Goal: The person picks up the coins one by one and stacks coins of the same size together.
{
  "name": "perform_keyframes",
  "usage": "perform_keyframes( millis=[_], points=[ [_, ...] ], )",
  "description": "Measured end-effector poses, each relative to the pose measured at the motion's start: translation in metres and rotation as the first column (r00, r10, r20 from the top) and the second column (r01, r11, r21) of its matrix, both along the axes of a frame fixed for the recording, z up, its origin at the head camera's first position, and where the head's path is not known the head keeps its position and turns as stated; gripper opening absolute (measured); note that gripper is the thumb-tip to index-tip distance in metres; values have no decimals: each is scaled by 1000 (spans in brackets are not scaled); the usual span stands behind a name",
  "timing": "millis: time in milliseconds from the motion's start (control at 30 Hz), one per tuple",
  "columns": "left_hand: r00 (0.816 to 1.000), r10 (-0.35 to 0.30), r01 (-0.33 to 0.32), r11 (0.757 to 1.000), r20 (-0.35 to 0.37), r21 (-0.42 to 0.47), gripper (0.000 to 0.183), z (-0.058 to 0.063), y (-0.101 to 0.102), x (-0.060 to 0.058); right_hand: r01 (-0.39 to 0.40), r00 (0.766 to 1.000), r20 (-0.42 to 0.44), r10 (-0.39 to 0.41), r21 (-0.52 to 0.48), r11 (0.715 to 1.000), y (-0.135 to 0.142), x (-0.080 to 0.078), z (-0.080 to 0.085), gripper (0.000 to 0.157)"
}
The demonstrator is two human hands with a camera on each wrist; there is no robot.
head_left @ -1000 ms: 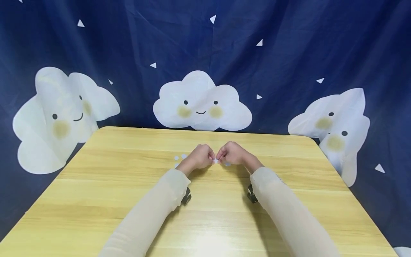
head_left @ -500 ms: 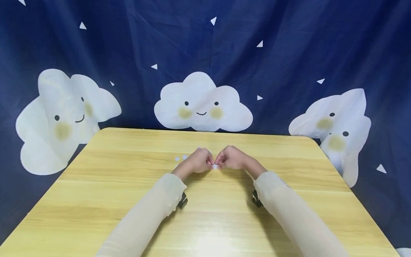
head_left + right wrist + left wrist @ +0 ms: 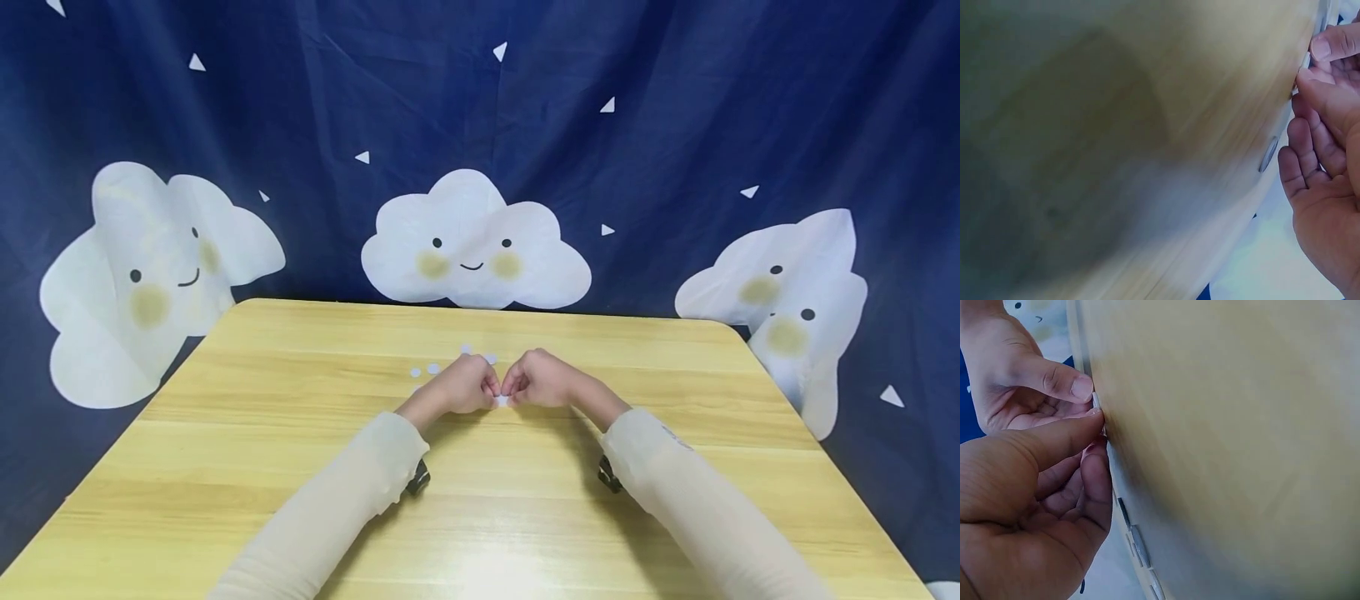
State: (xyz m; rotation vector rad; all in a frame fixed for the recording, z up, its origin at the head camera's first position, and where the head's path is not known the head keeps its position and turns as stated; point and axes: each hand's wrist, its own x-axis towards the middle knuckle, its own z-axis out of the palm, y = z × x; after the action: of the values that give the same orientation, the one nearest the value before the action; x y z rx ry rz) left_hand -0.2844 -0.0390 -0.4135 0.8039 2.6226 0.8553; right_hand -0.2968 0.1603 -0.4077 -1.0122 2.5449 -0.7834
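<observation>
My left hand (image 3: 468,384) and right hand (image 3: 542,380) meet fingertip to fingertip over the far middle of the table. Between them they pinch a small white disc (image 3: 502,401), each thumb and forefinger at one side of it. Seen from the left wrist, the disc (image 3: 1095,400) shows edge-on as a thin strip between the two thumbs, mostly covered by the fingers. In the right wrist view the right hand's (image 3: 1329,175) other fingers are loosely bent beside the pinch, and another flat disc (image 3: 1269,155) lies on the table near them.
Several small pale discs, such as this one (image 3: 433,368), lie scattered behind and left of the left hand. The wooden table (image 3: 262,450) ends at a blue cloud-print curtain (image 3: 315,100). A dark wrist device (image 3: 418,477) hangs under the left sleeve.
Both hands have come a little nearer the person, still pinching the disc together. Discs behind the left hand have come into view, and the one beside the right hand is now hidden.
</observation>
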Motion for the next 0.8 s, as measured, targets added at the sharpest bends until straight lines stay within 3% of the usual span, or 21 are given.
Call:
perform_keyframes(
  millis=[233,800],
  points=[
    [1000,11,-11,1000,11,-7,6,1,0,9,-25,1000,5,25,-10,1000,1,9,0,9],
    [998,-49,45,996,46,73,9,-3,-9,27,-73,995,58,78,-86,994,3,28,-6,10]
  ],
)
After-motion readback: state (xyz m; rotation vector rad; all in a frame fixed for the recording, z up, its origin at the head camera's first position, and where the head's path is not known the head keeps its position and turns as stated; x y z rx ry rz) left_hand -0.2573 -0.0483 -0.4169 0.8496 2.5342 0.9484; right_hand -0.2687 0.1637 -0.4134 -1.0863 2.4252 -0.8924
